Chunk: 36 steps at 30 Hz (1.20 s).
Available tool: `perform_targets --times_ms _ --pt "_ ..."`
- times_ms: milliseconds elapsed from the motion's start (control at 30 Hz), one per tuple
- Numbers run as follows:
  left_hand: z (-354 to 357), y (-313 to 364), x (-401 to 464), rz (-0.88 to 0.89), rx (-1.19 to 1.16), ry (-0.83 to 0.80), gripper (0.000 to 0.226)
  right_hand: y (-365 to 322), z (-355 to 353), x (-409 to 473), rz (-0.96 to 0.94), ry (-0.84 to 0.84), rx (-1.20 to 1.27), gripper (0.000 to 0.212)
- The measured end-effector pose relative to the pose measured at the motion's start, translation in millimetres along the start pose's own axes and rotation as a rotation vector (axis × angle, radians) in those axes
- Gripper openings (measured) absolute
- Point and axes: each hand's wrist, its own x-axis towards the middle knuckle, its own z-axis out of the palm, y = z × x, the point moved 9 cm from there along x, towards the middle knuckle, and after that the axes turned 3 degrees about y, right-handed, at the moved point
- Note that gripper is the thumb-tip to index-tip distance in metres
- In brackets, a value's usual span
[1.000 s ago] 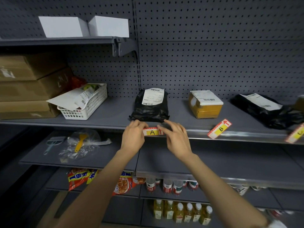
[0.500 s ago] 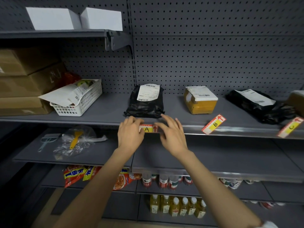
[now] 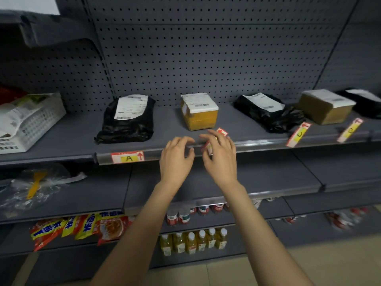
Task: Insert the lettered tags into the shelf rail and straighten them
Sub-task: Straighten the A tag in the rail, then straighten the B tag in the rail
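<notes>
Tag A (image 3: 127, 157) sits level in the clear shelf rail (image 3: 257, 145), left of both hands. My right hand (image 3: 219, 154) covers most of the tilted second tag (image 3: 222, 133); only its red-arrow end sticks out above the fingers, and the fingers touch it. My left hand (image 3: 177, 157) rests its fingertips on the rail just left of that tag, fingers apart. Further right, tag C (image 3: 298, 134) and another tag (image 3: 350, 130) lean crooked out of the rail.
On the shelf stand a black parcel (image 3: 126, 120), a yellow box (image 3: 199, 111), a second black parcel (image 3: 266, 112), a brown box (image 3: 325, 106) and a white basket (image 3: 28, 122) at left. Lower shelves hold a bagged spatula, snack packs and bottles.
Both hands left tag A, which now sits straight in the rail, and moved right to the tilted second tag. The view shifted right and closer.
</notes>
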Motion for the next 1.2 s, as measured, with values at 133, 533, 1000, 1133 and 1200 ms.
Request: perform_targets --times_ms 133,533,1000,1133,1200 --pt "26 13 -1 -0.031 -0.016 -0.018 0.029 23 -7 9 -0.026 -0.063 -0.100 0.055" --pt "50 5 -9 -0.209 -0.077 0.078 0.032 88 -14 40 0.107 -0.019 0.152 0.011" --pt "33 2 -18 -0.249 0.088 0.097 0.038 82 13 27 0.005 -0.136 0.175 0.012" --pt "38 2 -20 -0.228 0.143 0.065 0.043 88 5 18 -0.014 -0.062 0.105 0.017" --pt "38 3 -23 -0.213 0.175 0.066 0.045 93 2 14 0.025 -0.043 0.106 0.017"
